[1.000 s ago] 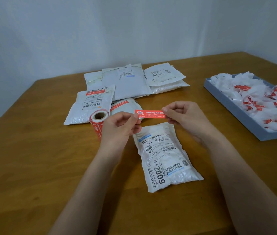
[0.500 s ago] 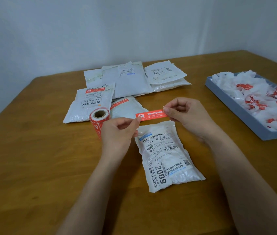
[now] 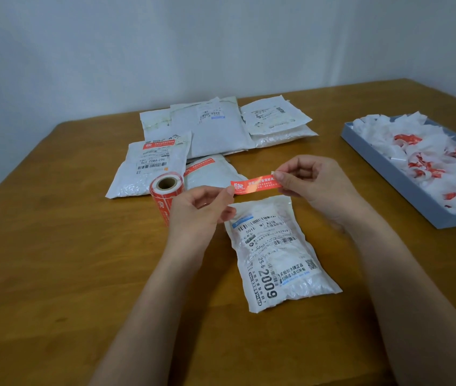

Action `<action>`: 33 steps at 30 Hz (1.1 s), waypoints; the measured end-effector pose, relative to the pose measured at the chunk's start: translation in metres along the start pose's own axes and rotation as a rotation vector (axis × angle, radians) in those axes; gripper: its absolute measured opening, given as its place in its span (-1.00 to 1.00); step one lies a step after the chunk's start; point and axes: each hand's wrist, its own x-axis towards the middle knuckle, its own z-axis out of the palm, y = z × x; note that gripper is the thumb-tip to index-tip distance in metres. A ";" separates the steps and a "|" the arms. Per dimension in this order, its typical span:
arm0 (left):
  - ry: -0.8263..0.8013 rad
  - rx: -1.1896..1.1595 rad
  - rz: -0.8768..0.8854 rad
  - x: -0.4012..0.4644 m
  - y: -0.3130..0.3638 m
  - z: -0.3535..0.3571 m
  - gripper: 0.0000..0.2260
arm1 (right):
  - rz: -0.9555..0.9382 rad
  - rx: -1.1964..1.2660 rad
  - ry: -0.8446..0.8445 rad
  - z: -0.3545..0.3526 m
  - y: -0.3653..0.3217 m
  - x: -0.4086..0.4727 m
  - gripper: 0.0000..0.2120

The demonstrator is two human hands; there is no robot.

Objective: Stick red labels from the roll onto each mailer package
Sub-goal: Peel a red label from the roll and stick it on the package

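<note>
A red label (image 3: 254,185) is stretched in the air between my hands, just above the top edge of a white mailer package (image 3: 274,252) lying on the wooden table. My left hand (image 3: 199,213) pinches the label's left end and my right hand (image 3: 313,185) pinches its right end. The red label roll (image 3: 165,190) lies on its side left of my left hand. Behind the roll lie two mailers with red labels stuck on: one at the left (image 3: 148,168), one (image 3: 210,174) partly hidden by the held label.
Several more white mailers (image 3: 215,126) are stacked at the back of the table. A grey tray (image 3: 388,174) full of crumpled white and red backing scraps stands at the right. The wooden table (image 3: 54,274) ends at a pale wall.
Both hands have tilted the label, its right end now higher, and kept it just above the mailer's top edge. The view has shifted slightly.
</note>
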 end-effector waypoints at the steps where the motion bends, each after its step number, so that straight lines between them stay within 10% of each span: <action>1: -0.003 -0.015 -0.005 -0.001 0.000 0.000 -0.90 | 0.003 -0.002 -0.002 0.000 0.000 0.000 -0.97; 33: -0.010 0.150 0.016 0.003 -0.005 0.009 -0.89 | 0.096 0.020 0.094 0.010 0.011 -0.009 -0.93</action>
